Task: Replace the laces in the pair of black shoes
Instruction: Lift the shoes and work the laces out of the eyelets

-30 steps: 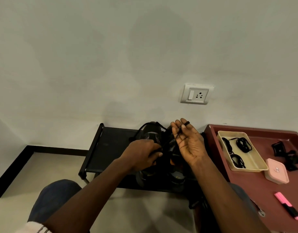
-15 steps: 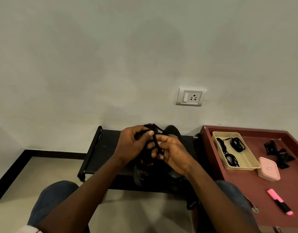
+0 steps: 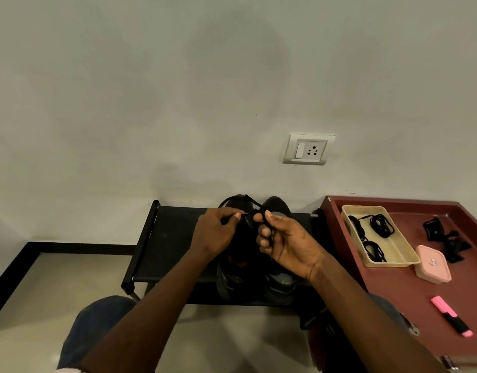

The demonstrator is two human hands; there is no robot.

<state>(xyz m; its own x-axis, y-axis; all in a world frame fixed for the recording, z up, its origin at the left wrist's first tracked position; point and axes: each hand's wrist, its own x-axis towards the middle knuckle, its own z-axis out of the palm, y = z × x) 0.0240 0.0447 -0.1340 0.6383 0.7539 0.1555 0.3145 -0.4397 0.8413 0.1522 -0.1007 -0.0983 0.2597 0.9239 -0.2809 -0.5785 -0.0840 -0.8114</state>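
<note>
1. The pair of black shoes (image 3: pixel 276 205) stands on the black bench (image 3: pixel 167 238), on its right half, toes toward the bench's back edge; both hands hover just above the shoe nearer the bench's middle
2. The left hand (image 3: pixel 216 232) pinches the black lace (image 3: pixel 248 201) between thumb and curled fingers; the right hand (image 3: pixel 286 243) is clamped on the same lace, thumb against forefinger, its other fingers folded round a strand; a loop of lace arches past the hands toward the bench's back edge
3. My judgement: the work is part-way through this one shoe; whether an old lace is coming out or a new one is going in, I cannot tell; the shoe at the bench's right end shows no readable lacing, so I would count it as not yet confirmed done
4. Just right of the bench, a beige tray (image 3: pixel 362 208) holds coiled spare laces (image 3: pixel 381 224); old or new is unclear
5. The hands cover the eyelets and tongue; black lace on black shoe blurs together; the heels sit in shadow at the bench's front edge
</note>
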